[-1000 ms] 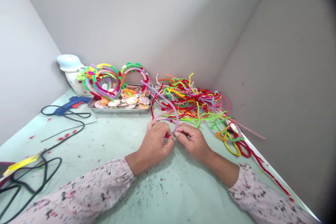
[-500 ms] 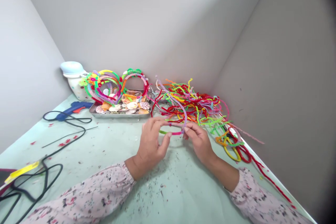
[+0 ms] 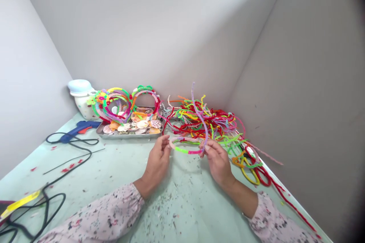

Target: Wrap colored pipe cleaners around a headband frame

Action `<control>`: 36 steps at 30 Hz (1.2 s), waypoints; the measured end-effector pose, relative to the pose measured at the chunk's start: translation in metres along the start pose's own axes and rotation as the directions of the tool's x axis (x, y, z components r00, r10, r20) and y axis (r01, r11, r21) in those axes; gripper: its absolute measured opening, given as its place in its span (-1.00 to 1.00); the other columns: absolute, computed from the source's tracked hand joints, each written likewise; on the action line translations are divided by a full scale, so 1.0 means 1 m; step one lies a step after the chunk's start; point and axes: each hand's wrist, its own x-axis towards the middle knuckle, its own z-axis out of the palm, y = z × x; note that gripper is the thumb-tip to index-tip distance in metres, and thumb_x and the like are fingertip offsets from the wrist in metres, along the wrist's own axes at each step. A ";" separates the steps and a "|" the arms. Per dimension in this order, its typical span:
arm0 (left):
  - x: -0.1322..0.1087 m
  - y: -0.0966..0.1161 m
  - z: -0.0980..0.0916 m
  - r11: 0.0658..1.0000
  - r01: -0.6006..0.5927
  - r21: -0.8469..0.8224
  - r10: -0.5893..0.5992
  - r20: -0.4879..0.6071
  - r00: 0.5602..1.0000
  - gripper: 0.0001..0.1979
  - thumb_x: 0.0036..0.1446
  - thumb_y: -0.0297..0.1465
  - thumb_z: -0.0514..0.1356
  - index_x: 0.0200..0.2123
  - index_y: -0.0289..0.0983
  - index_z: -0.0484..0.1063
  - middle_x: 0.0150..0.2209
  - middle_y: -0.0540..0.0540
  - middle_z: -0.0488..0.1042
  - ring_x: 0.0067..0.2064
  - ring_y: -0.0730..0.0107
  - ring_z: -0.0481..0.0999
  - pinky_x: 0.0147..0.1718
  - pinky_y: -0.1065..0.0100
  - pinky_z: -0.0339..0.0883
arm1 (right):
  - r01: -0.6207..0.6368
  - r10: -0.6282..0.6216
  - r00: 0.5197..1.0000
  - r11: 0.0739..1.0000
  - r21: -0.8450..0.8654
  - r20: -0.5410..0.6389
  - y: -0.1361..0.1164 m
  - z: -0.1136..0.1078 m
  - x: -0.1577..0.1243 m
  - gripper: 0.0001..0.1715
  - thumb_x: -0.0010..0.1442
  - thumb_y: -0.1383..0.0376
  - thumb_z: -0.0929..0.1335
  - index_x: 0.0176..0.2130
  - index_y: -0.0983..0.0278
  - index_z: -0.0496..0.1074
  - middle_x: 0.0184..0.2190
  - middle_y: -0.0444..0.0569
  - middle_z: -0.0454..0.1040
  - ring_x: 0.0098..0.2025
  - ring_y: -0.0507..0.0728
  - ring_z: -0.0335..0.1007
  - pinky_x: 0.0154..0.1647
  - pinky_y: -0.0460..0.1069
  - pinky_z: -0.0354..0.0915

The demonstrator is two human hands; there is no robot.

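Both bare hands are raised just above the table, holding up a small pipe-cleaner ring [image 3: 182,150] banded in pink, lilac and bright green. The right hand [image 3: 218,163] is closed in a pinch, thumb and fingers gripping the ring at its 3 o'clock side, where a long lilac stem [image 3: 199,110] rises from it and curves up toward 12. The left hand [image 3: 157,166] is half-curled, its fingertips [image 3: 165,139] at the ring's 9 o'clock side. They are touching it or very nearly so, though whether they actually grip it I cannot tell.

The ring hangs between the hands, tilted, above a pale green table [image 3: 182,201] flecked with dark bits and red scraps. Beyond the hands, at 1 o'clock, a tangled heap of multicoloured pipe cleaners [image 3: 211,119] lies in the corner, with yellow and red loops [image 3: 251,174] at 2 o'clock. At 11 o'clock sits a metal tray [image 3: 128,136] of seashells [image 3: 142,124], with colourful pipe-cleaner hoops [image 3: 122,102] propped against its far side. Further round at 10 o'clock are a white pot with a pale blue lid [image 3: 81,102] and a blue glue gun [image 3: 76,128] — its black cord [image 3: 71,159] loops toward 8 o'clock. Floral pink sleeves [image 3: 108,212] cover both forearms.
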 end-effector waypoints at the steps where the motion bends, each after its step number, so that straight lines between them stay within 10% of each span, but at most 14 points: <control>1: 0.001 0.000 -0.001 0.999 0.004 -0.038 -0.004 0.009 1.000 -0.71 0.25 -0.34 -0.02 0.02 -0.24 0.23 -0.08 -0.16 0.43 -0.07 0.32 0.45 -0.09 0.25 0.36 | 0.018 -0.017 1.000 0.999 -0.044 0.025 -0.003 0.000 -0.001 -0.83 0.21 0.25 0.25 -0.37 0.23 0.38 -0.46 -0.12 0.39 -0.41 0.07 0.30 -0.30 -0.02 0.27; 8: 0.002 0.011 -0.008 0.996 -0.048 -0.081 0.044 -0.050 0.998 -0.73 0.26 -0.33 -0.03 -0.04 -0.23 0.33 -0.04 -0.13 0.44 -0.01 0.30 0.43 -0.03 0.25 0.32 | 0.104 -0.087 0.990 0.982 -0.157 0.111 -0.013 0.002 -0.001 -0.87 0.17 0.30 0.26 -0.38 0.24 0.37 -0.36 -0.08 0.34 -0.27 0.11 0.29 -0.20 -0.01 0.22; 18: 0.002 0.006 -0.004 0.979 0.064 -0.192 -0.066 -0.003 0.998 -0.60 0.18 -0.24 0.11 0.05 -0.24 0.22 -0.19 -0.13 0.49 -0.35 0.38 0.49 -0.51 0.44 0.30 | 0.146 -0.107 0.978 0.965 -0.217 0.180 -0.010 0.005 -0.001 -0.91 0.19 0.32 0.28 -0.33 0.24 0.39 -0.24 -0.01 0.37 -0.14 0.13 0.31 -0.11 0.00 0.26; 23: 0.002 0.010 -0.002 0.933 0.094 -0.347 -0.086 0.040 0.996 -0.55 0.15 -0.24 0.15 0.09 -0.22 0.22 0.06 -0.19 0.38 -0.22 0.35 0.50 -0.33 0.39 0.37 | 0.134 -0.097 0.980 0.967 -0.215 0.177 -0.005 0.007 -0.001 -0.90 0.22 0.29 0.29 -0.27 0.22 0.40 -0.18 -0.01 0.37 -0.09 0.13 0.31 -0.08 0.01 0.27; 31: -0.001 0.007 0.000 0.884 0.193 -0.425 -0.092 0.247 0.965 -0.33 0.16 -0.33 0.16 0.26 -0.11 -0.11 0.08 -0.23 0.34 -0.35 0.42 0.54 -0.45 0.42 0.35 | 0.118 -0.088 0.990 0.949 -0.292 0.113 -0.001 0.008 0.001 -0.89 0.21 0.25 0.31 -0.25 0.22 0.41 -0.22 -0.01 0.39 -0.14 0.14 0.33 -0.11 0.03 0.28; 36: -0.004 0.015 0.003 0.858 0.259 -0.443 -0.109 0.336 0.936 -0.47 0.12 -0.30 0.20 0.11 -0.22 0.10 -0.02 -0.23 0.42 -0.25 0.31 0.55 -0.52 0.49 0.30 | 0.158 -0.123 0.984 0.941 -0.299 0.132 -0.005 0.009 0.000 -0.91 0.21 0.27 0.32 -0.30 0.22 0.41 -0.24 -0.03 0.39 -0.16 0.12 0.34 -0.14 0.00 0.29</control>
